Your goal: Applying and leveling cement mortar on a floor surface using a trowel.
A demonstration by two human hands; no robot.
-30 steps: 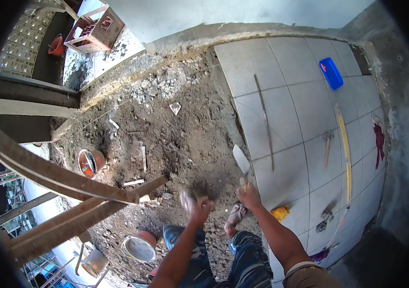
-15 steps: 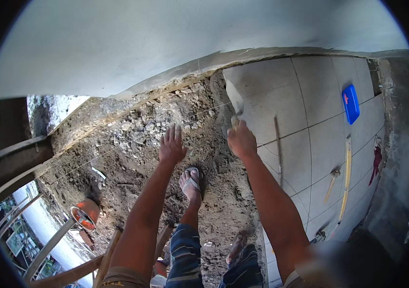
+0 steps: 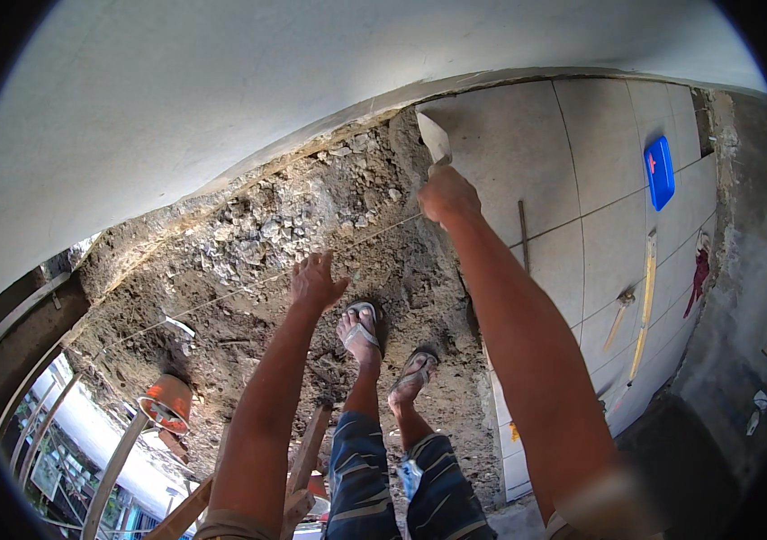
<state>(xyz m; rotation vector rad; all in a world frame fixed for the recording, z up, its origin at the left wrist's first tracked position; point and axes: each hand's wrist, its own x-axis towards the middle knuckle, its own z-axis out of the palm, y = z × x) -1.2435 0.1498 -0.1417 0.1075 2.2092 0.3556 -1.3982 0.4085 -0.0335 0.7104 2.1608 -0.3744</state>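
Note:
My right hand point(image 3: 449, 193) grips the handle of a trowel point(image 3: 434, 135), whose pale metal blade points up at the top edge of the grey floor tiles point(image 3: 514, 144), beside the broken strip at the wall's base. My left hand point(image 3: 314, 283) is raised with fingers spread and holds nothing; it appears over the dirt and rubble point(image 3: 266, 220), near a taut thin string point(image 3: 374, 236) that runs diagonally across it. Below it are my two sandalled feet point(image 3: 358, 335) on the dirt.
A white wall point(image 3: 266, 72) curves across the top. On the tiles lie a blue plastic tray point(image 3: 659, 173), a thin rod point(image 3: 523, 234), a yellow level point(image 3: 643, 306) and maroon cloth point(image 3: 699, 279). An orange bucket point(image 3: 167, 405) and wooden beams point(image 3: 113, 472) are at lower left.
The view has swung toward the white wall, and my arms have reached forward. The trowel has moved up to the tiles' far edge; my left fingers have spread after being curled.

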